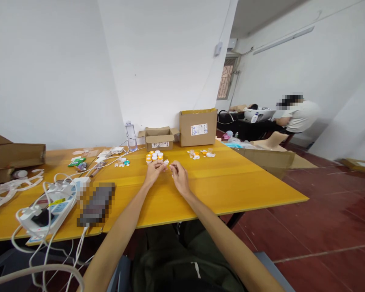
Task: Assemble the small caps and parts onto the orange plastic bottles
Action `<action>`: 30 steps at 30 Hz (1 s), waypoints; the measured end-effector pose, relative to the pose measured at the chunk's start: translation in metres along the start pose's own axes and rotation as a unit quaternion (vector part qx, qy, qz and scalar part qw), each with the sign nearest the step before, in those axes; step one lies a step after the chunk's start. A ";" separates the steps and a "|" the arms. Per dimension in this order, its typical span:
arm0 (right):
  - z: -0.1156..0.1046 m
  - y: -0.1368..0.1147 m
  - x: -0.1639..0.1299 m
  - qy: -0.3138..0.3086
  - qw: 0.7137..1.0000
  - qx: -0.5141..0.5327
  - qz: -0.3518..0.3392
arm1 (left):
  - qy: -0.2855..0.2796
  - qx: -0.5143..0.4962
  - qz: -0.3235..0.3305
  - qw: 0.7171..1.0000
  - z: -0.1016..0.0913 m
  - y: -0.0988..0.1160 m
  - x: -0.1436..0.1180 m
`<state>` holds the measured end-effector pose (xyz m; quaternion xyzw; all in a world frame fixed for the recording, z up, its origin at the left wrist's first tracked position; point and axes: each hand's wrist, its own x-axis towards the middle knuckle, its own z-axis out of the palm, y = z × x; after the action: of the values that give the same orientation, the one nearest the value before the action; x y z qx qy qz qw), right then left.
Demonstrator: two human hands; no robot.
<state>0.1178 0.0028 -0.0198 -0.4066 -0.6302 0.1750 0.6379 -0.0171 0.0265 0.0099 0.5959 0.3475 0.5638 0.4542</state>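
Yellow wood tops the counter in the head view, where both arms reach forward and meet near its middle. The left hand pinches a small white piece at its fingertips, held just above the surface. The right hand sits close beside it, fingers curled inward; whether it grips anything cannot be told. Orange-capped jars cluster just beyond, before an open cardboard box. White cables sprawl at left.
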 end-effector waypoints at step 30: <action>0.003 0.007 0.002 0.052 0.997 0.015 -0.059 | -0.077 0.054 -0.044 0.995 0.001 -0.003 -0.001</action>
<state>0.1174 0.0090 -0.0237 -0.3674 -0.6167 0.1249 0.6849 -0.0164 0.0269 0.0069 0.6452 0.3672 0.4762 0.4713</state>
